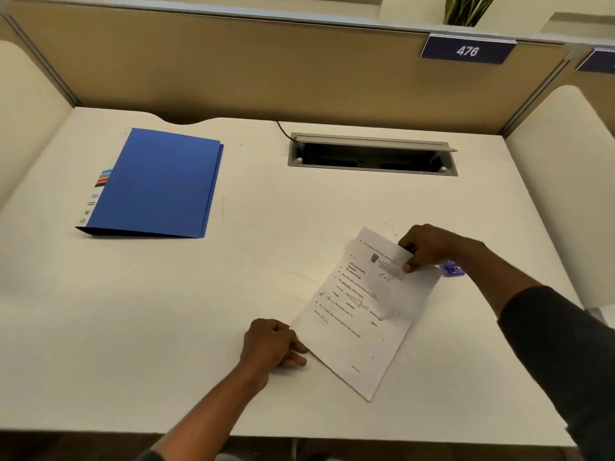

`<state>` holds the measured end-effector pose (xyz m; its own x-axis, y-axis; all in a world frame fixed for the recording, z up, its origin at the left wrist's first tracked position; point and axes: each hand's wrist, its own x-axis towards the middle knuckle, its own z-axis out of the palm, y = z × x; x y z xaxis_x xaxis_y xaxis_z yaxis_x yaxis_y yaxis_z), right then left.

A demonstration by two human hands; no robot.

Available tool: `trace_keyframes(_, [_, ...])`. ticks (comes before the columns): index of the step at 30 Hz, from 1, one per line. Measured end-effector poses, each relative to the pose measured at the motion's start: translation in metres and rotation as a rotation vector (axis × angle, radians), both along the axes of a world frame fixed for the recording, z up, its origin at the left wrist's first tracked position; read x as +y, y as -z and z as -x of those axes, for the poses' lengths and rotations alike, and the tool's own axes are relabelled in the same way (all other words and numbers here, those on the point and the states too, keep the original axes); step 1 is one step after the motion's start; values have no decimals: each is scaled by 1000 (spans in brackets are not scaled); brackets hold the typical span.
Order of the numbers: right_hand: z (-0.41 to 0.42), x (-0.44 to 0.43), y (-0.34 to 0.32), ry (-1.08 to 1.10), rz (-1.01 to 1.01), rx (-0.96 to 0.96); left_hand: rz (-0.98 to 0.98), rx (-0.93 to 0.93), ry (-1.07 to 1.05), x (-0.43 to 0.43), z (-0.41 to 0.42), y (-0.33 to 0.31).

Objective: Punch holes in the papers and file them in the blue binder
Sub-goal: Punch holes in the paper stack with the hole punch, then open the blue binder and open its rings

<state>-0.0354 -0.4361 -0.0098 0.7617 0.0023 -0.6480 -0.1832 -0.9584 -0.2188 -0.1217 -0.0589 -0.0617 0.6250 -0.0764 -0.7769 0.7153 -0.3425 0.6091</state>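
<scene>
Holding the paper with both hands, we get it ready for the hole punch. Our left hand is curled shut and pinches the near left edge of the paper flat on the bench. Our right hand is closed too, pinching the far right edge of the paper, where it looks a little lifted. Just beside that hand, on its right, a small purple thing peeks out. We think it is the hole punch, but most of it is hidden, so we cannot be sure.

To do this step well, we should keep the sheets lined up so the edges match, then slide one long edge straight into the punch. We should hold the paper still with one hand while the other presses.

The blue binder lies shut on the far left of the bench, well apart from the paper. Between them the bench is bare, so we have lots of room to carry the paper over. An open slot sits in the far middle of the bench. The paper is not close to the near edge of the bench.
</scene>
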Motion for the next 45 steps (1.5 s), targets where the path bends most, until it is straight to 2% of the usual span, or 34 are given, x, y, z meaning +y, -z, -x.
trace_keyframes(3, [-19, 7, 1, -107, 97, 30, 12, 55, 53, -5, 15, -3])
trace_keyframes(8, [-39, 18, 6, -231, 198, 58, -4, 45, 98, -8, 27, 0])
trace_keyframes(12, [-42, 23, 12, -262, 223, 71, -22, 24, 97, -15, 33, 0])
trace_keyframes(17, [-39, 27, 18, -262, 231, 55, -135, -57, 81, -24, 40, 8])
trace_keyframes(27, [-20, 23, 35, -59, 160, -155, -255, -122, 124, -31, 49, 10])
trace_keyframes(30, [-13, 25, 42, -30, 166, -216, -347, -160, 225, -30, 49, 8])
trace_keyframes(34, [-7, 28, 45, -16, 187, -287, -513, -249, 497, -26, 45, 9])
trace_keyframes(39, [-1, 61, 44, 87, 135, -538, -609, -270, 626, -4, 26, 7])
trace_keyframes(42, [-3, 98, 40, 97, 77, -568, -704, -388, 558, 29, -14, 0])
trace_keyframes(45, [-6, 143, 44, 69, 11, -568, -839, -599, 493, 76, -76, -9])
